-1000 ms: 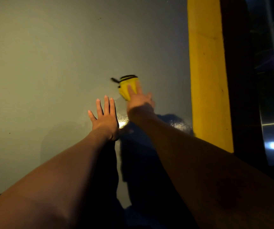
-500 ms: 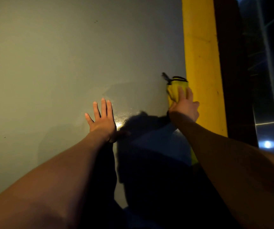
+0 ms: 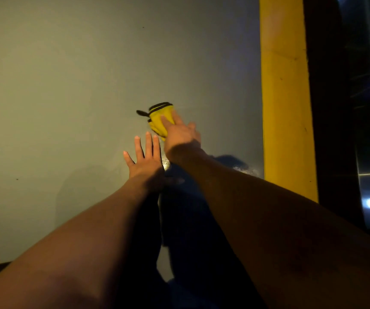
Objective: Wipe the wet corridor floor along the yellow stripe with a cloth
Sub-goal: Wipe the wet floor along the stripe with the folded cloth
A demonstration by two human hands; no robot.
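Head view looks down on a grey floor (image 3: 68,97). Right hand (image 3: 180,136) presses a yellow cloth (image 3: 159,118) flat against the floor, its fingers (image 3: 166,121) straight and laid over the cloth's near part; the cloth's black-edged end pokes out beyond the fingertips. Left hand (image 3: 145,160) rests palm down just beside the right wrist, fingers straight and spread, holding nothing. A wet glint (image 3: 165,163) shows on the floor between the two hands. Well to the right of the right hand's fingers runs the yellow stripe (image 3: 284,97), apart from the cloth.
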